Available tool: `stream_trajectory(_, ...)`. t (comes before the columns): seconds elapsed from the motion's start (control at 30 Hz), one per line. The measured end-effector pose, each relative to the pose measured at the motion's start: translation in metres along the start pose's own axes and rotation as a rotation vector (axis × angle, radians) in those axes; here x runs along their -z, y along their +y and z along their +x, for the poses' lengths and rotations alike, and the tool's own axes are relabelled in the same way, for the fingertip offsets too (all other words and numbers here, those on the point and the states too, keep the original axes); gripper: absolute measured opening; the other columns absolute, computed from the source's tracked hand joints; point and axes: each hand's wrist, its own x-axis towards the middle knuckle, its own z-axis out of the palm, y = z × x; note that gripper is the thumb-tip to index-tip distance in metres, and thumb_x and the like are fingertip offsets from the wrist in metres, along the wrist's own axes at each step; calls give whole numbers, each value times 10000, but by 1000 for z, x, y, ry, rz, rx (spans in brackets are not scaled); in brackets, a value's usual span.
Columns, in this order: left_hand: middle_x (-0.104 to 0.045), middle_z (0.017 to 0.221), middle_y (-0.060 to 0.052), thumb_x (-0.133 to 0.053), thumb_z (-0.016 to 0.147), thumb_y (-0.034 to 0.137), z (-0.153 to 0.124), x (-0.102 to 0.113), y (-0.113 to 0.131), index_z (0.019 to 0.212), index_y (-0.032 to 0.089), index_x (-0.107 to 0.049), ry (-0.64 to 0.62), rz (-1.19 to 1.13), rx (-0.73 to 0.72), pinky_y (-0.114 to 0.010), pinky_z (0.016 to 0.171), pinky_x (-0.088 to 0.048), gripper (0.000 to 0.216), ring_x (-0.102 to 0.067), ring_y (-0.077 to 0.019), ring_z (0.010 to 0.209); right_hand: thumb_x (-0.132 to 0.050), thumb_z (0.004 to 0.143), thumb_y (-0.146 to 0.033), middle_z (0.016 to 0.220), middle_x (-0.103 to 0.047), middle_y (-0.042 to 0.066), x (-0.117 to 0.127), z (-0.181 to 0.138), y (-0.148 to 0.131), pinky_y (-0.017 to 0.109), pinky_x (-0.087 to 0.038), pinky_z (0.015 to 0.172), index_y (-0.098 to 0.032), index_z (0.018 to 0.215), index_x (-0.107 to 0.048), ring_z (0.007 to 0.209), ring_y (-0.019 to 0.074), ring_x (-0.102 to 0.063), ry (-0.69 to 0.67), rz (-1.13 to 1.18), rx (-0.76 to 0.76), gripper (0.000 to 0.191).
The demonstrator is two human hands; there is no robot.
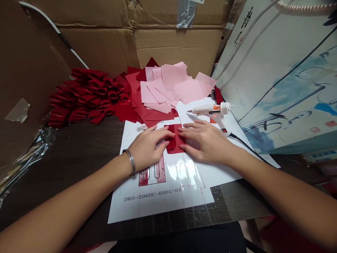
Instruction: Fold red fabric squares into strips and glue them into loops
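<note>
A small red square piece, paper-like or felt-like, lies on the printed sheet between my hands. Its left side looks folded over. My left hand, with a metal bangle at the wrist, pinches that left side between thumb and fingers. On the opposite side, the fingertips and thumb of my right hand hold the right edge. Just beyond my right hand, a white and orange hot glue gun lies on white paper, its small red light lit. Clear, shiny tape covers part of the printed sheet.
Folded red loops are heaped at the back left. Behind my hands, pink squares lie over red sheets. Cardboard walls the back and left; a painted panel stands at right. The glue gun's black cord runs rightward.
</note>
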Motion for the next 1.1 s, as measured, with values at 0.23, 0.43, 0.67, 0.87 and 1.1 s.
stream_trajectory(0.23,-720,1175,-23,-499,914,158,-1,-3,-4,1031,184,-677,-16,-44,-38,-501,1127,-391,214,-569,-238,1263,-566,868,-235,910,-774,66,-1,-2,6,432,-530,838,-165,980,-755,846,253,-715,186,-29,-93,231)
stream_trajectory(0.43,-717,1180,-28,-507,905,156,-1,-3,-5,979,181,-675,-13,-37,-41,-505,1117,-403,185,-561,-248,1274,-565,898,-314,1182,-721,51,0,-2,4,412,-553,876,-196,1103,-727,1028,256,-696,86,35,-98,287)
stream_trajectory(0.67,-698,1220,-39,-499,924,200,-1,-4,-4,1035,177,-675,-17,-43,-58,-524,1139,-374,210,-542,-268,1293,-522,930,-371,1248,-690,36,0,0,-1,423,-552,902,-204,1214,-684,1032,258,-700,-65,44,-138,367)
stream_trajectory(0.87,-691,1235,-39,-502,918,205,-1,-4,-5,1025,181,-671,-32,-45,-53,-516,1148,-365,202,-547,-260,1288,-524,932,-376,1225,-703,40,-1,-1,0,412,-536,926,-204,1234,-675,1047,257,-694,-76,66,-155,378)
stream_trajectory(1.1,-693,1232,-22,-520,903,195,0,-4,-6,1006,195,-664,-40,-48,-45,-523,1146,-361,177,-572,-248,1259,-571,896,-371,1025,-765,63,6,-3,4,430,-520,894,-226,1188,-701,1011,275,-697,-86,56,-194,351)
